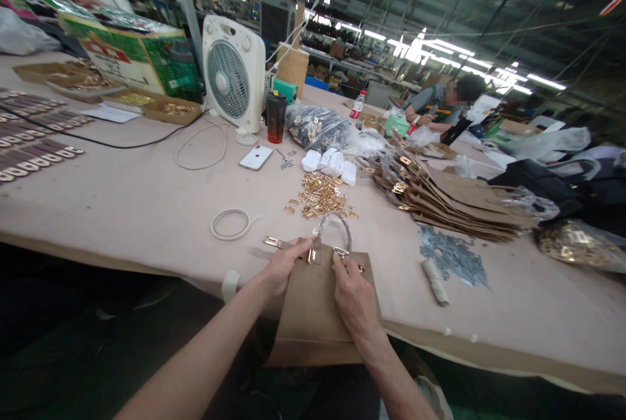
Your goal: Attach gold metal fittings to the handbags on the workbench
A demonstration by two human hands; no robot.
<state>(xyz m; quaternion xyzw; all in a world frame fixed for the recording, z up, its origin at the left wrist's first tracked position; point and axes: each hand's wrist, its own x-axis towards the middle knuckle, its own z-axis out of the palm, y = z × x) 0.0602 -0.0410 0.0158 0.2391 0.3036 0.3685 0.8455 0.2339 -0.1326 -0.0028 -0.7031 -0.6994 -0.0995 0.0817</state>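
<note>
A brown handbag (313, 315) leans upright against the table's front edge, its plastic-wrapped handle (335, 218) arching up at the top. My left hand (282, 271) is closed on the bag's upper left edge, thumb lying over the front near a gold fitting (312, 255). A strap with a gold buckle (272, 241) sticks out to the left beyond that hand. My right hand (356, 293) has its fingers curled at the upper right, thumb and index on a gold rectangular fitting (341, 252) at the handle's base. Just ahead of the bag lies a pile of gold hardware (323, 195).
A tape roll (229, 224), phone (255, 158), fan (233, 74) and tumbler (276, 117) stand ahead and left. To the right are stacked brown bags (454, 201), grey pieces (452, 257) and a rolled cloth (435, 282). A co-worker (440, 104) sits across the table.
</note>
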